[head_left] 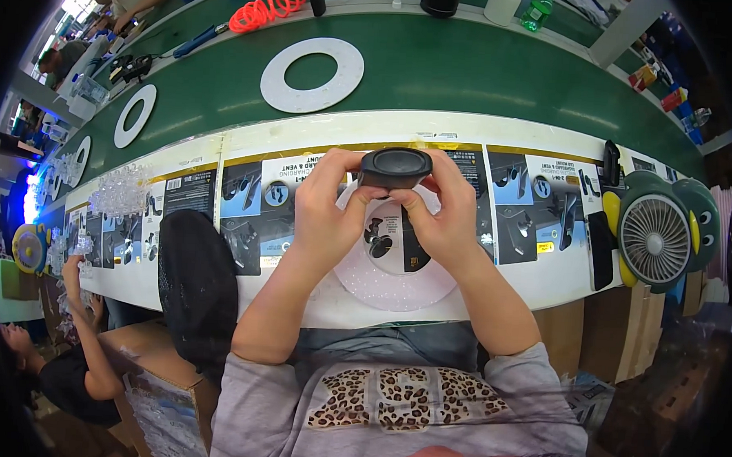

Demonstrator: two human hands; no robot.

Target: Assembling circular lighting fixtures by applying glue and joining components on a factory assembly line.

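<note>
Okay, so your left hand (328, 201) and right hand (443, 214) are both clamped on the same black oval piece (396, 166), thumbs nearly meeting on its near side. It's held up in front of you, toward the far side of the glittery white ring (392, 293). Looks like a handling or checking step to me, but can't tell if you're pressing anything. Next move probably calls for a steady, even two-handed grip. Label-wise, printed sheets (513, 235) run left and right along the bench, with product photos and bold lettering upside down from your seat. Can't make out any writing on the piece itself.
</note>
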